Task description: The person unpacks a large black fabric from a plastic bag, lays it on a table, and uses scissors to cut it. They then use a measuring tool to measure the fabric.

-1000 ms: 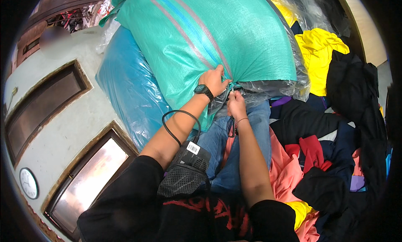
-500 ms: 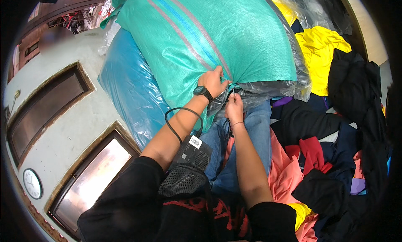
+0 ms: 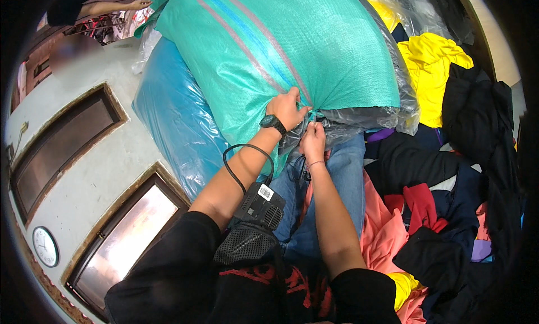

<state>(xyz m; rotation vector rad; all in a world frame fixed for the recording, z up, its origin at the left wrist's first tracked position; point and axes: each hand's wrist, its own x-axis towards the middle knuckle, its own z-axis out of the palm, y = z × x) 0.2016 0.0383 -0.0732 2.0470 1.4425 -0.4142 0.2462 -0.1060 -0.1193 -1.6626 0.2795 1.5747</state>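
My left hand [image 3: 286, 109], wearing a black watch, grips the gathered cloth at the mouth of a green woven sack [image 3: 292, 43] with grey and blue stripes. Just below and to the right, my right hand [image 3: 313, 138] pinches a thin pale item [image 3: 315, 120] against the knot; whether it is a tool or a tie I cannot tell. Grey plastic [image 3: 359, 118] shows under the sack, and jeans-clad legs [image 3: 342, 200] are below my hands. A black device [image 3: 259, 210] with a looped cable and mesh pouch hangs between my forearms.
A blue plastic-wrapped bundle [image 3: 171, 116] leans left of the sack. Heaped fabric in yellow [image 3: 428, 77], black [image 3: 471, 113] and pink [image 3: 379, 242] fills the right side. A pale wall [image 3: 73, 200] with windows and a clock is at left. Another person's arm [image 3: 109, 6] reaches in at top left.
Another person's arm has come into view at the top left. My hands stay at the sack's knot, the right one shifting only slightly.
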